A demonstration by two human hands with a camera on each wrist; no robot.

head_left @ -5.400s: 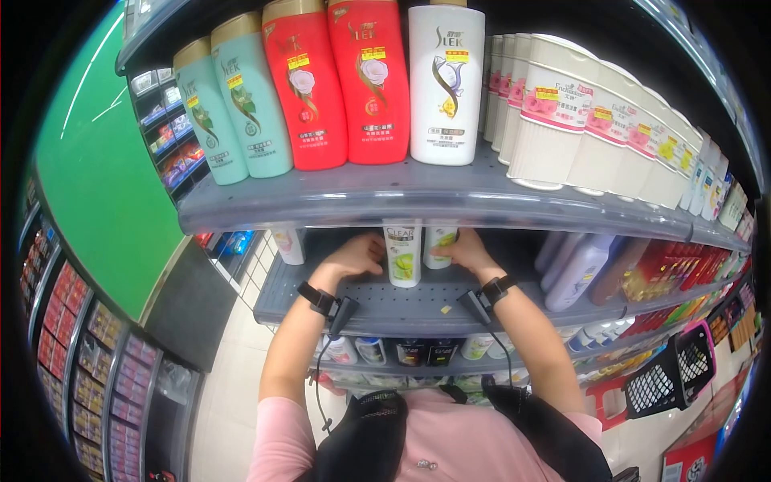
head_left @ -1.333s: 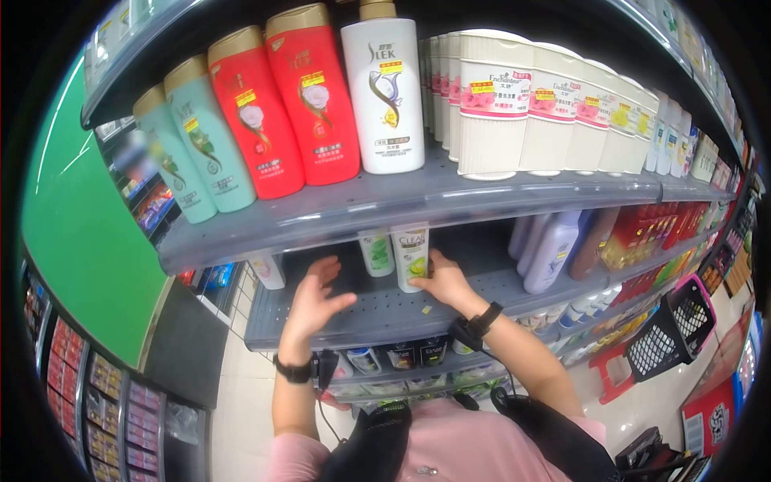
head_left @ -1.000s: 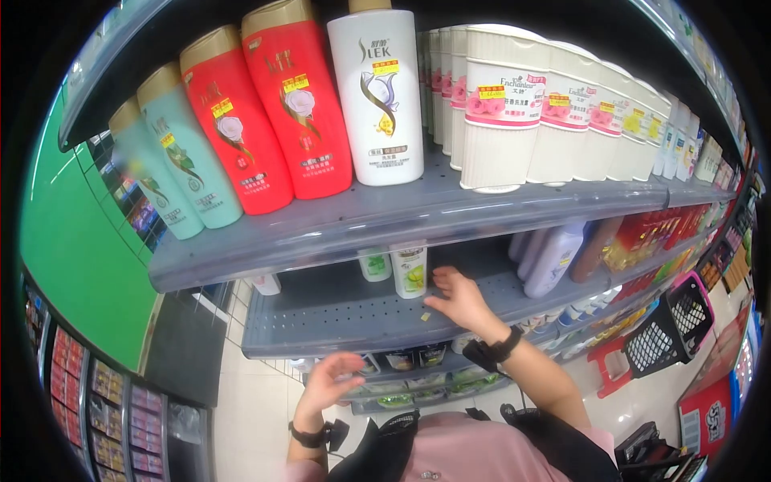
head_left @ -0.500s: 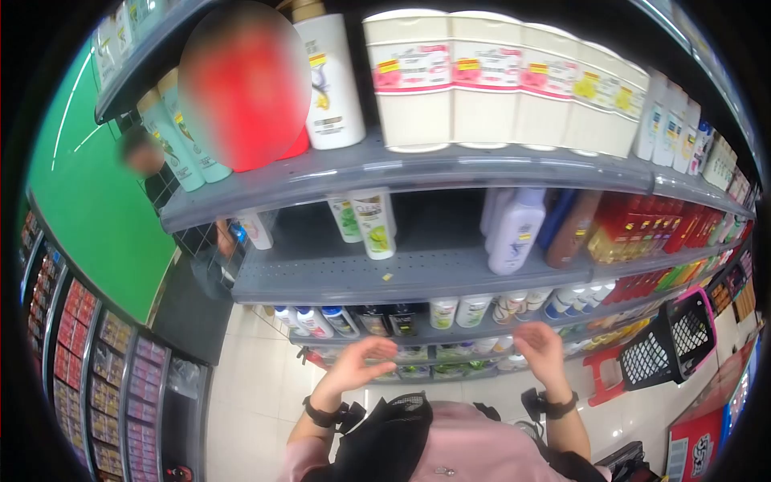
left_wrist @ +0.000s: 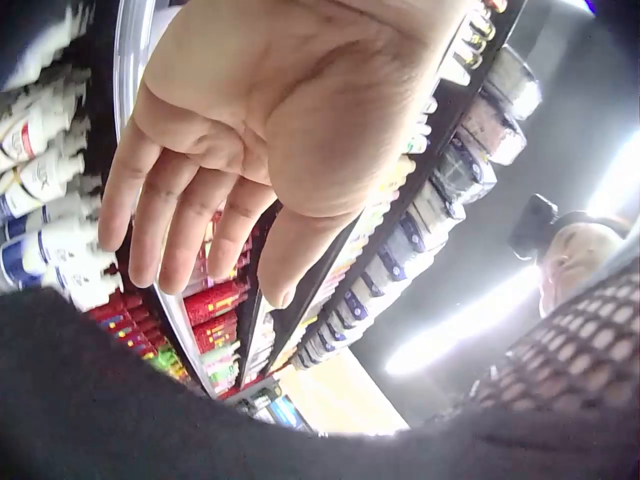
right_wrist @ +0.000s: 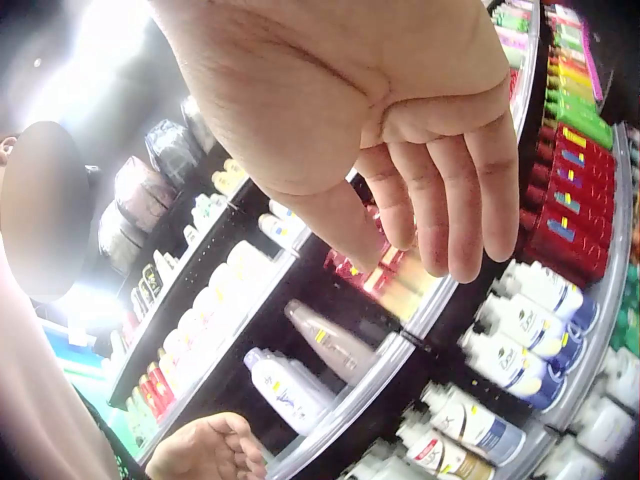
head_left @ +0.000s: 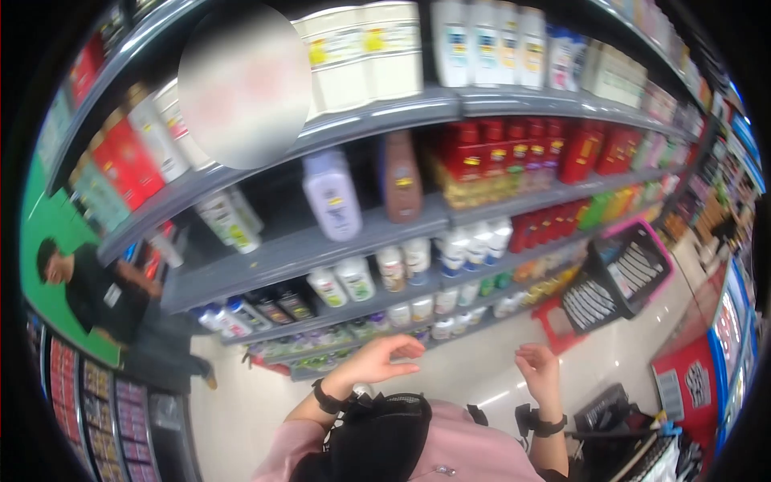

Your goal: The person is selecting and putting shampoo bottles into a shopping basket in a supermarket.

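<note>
Loosely the left hand (head_left: 376, 361) and right hand (head_left: 540, 373) hover, fingers relaxed; white bottles (head_left: 354, 278) stand shelved beyond, apart.

Head view forward-down at shelves (head_left: 277, 254)

On the grey middle shelf (head_left: 269, 267) there stand, from left to right, white bottles (head_left: 229, 223), a lilac bottle (head_left: 333, 201), a brown bottle (head_left: 401, 183) and several red bottles (head_left: 498, 153), while on the pale floor (head_left: 474, 377) stands a black basket (head_left: 589, 305).
</note>
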